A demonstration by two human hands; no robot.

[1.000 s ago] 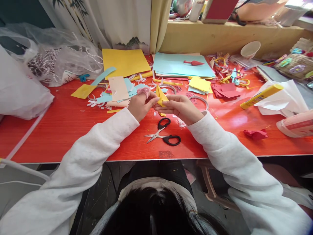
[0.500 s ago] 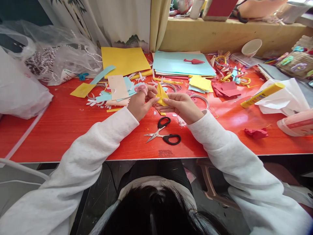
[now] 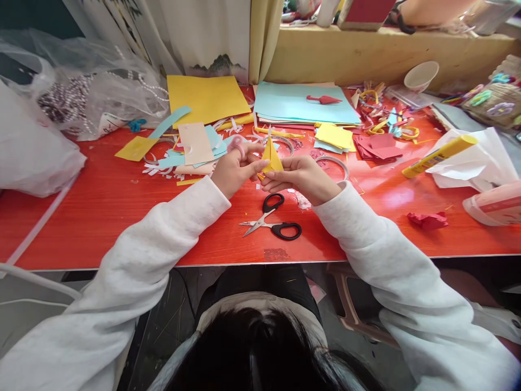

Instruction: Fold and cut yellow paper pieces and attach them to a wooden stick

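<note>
A folded piece of yellow paper (image 3: 273,157), its tip pointing up, is pinched between both hands above the table. My left hand (image 3: 234,169) grips its left edge with thumb and fingers; a pink ring-shaped thing (image 3: 236,145) sits at its index finger, and I cannot make out its kind. My right hand (image 3: 307,176) holds the lower right side, thumb in front and fingers behind. Just below the hands lies a pair of scissors (image 3: 268,220) with black handles, blades spread and pointing left.
Around lie light blue sheets (image 3: 305,103), a yellow sheet (image 3: 207,100), yellow squares (image 3: 334,137), red squares (image 3: 377,146) and paper scraps. A yellow glue stick (image 3: 439,156) rests on white paper at right, near crumpled red paper (image 3: 428,220). Plastic bags (image 3: 32,146) stand at left.
The yellow paper has turned a little, so its fold line now faces me more upright. It has shifted slightly to the right with both hands still on it.
</note>
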